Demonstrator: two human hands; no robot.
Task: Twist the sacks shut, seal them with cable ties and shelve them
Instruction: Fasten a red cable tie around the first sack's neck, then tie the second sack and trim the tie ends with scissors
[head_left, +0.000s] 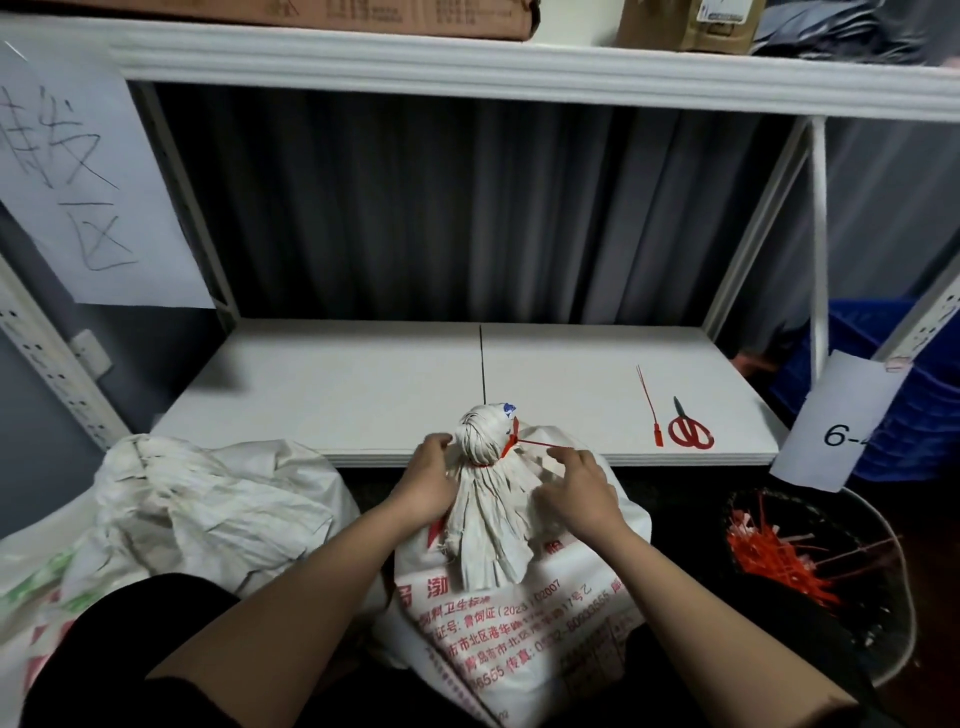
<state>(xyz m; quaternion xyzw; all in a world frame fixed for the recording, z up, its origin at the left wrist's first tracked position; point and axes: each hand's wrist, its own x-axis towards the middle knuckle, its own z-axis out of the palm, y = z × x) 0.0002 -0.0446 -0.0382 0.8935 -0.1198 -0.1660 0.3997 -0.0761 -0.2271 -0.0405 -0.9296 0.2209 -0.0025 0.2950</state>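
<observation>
The white woven sack (519, 613) stands upright in front of me, below the front edge of the white shelf board (363, 389), its neck twisted into a tight knot of cloth that reaches just above that edge. A red cable tie (511, 441) circles the neck under the knot, and its thin tail runs off to the right. My left hand (423, 486) has its fingers curled against the left side of the twisted neck, gripping it. My right hand (574, 491) lies on the gathered cloth just right of the neck with the fingers bent, close by the tie's tail (whether it pinches the tail or only the cloth, I cannot tell).

On the shelf board to the right lie a spare red tie (649, 408) and red-handled scissors (688, 426), just beside each other. A second sack (208, 514) slumps to my left, its mouth loose. To my right a dark bin (893, 597) holds red tie offcuts (769, 551). A paper label (836, 423) hangs on the right upright.
</observation>
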